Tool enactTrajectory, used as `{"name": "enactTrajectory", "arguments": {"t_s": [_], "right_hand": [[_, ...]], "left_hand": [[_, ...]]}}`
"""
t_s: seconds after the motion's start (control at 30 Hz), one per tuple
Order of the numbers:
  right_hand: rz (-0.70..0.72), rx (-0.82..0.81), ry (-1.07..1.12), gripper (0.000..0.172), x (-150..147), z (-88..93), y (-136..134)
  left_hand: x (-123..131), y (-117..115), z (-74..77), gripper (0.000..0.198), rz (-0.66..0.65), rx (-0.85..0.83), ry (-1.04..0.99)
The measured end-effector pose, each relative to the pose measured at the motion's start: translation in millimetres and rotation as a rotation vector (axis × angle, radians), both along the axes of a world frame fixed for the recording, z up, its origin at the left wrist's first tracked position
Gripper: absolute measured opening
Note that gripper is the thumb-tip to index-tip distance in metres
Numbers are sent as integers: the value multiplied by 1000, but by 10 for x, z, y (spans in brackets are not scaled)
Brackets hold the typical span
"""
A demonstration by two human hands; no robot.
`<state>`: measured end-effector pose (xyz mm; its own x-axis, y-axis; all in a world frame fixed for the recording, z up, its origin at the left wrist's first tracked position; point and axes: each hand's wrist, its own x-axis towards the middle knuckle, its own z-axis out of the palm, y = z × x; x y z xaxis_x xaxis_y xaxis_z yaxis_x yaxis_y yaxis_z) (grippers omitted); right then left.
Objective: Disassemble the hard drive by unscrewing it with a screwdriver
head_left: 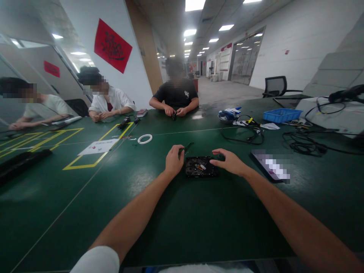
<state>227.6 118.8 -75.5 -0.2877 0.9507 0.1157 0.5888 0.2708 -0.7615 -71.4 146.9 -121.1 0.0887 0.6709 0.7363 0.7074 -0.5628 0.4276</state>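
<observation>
On the green table in front of me lies a shallow, black rectangular housing [195, 172] with small metallic and orange-brown pieces inside it. My left hand [174, 162] is at its upper left corner, thumb and fingers closed on a thin dark green strip [188, 145] that points up and right. Its exact kind is too small to make out. Over the right side of the housing, my right hand [229, 162] is curved with thumb and fingers apart. Nothing shows between them, and whether the fingertips touch the housing I cannot tell.
To the right lies a phone [265, 165], with black cables [307, 142] and a blue tray [283, 115] beyond. A white ring [145, 139] and a paper sheet [98, 147] are to the left. Several people sit across the table [216, 227].
</observation>
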Motion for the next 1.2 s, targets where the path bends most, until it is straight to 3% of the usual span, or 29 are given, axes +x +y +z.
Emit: {"name": "enactTrajectory", "arguments": {"t_s": [0.1, 0.23, 0.3, 0.47, 0.9, 1.1, 1.2], "right_hand": [[-42, -62, 110, 53, -11, 62, -23], [95, -257, 205, 62, -64, 136, -103], [139, -260, 211, 63, -98, 159, -137], [125, -227, 175, 47, -135, 174, -161], [65, -164, 257, 49, -99, 172, -150], [57, -172, 319, 45, -129, 144, -140], [-22, -163, 405, 44, -122, 92, -86]], "left_hand": [[131, -102, 37, 13, -149, 37, 66], [263, -218, 75, 11, -336, -5, 100], [287, -259, 101, 10, -396, -39, 103], [303, -309, 144, 12, -486, -82, 105], [368, -394, 152, 9, -426, -153, 149], [393, -402, 131, 21, -354, -161, 182], [396, -433, 176, 41, -322, -155, 232]]}}
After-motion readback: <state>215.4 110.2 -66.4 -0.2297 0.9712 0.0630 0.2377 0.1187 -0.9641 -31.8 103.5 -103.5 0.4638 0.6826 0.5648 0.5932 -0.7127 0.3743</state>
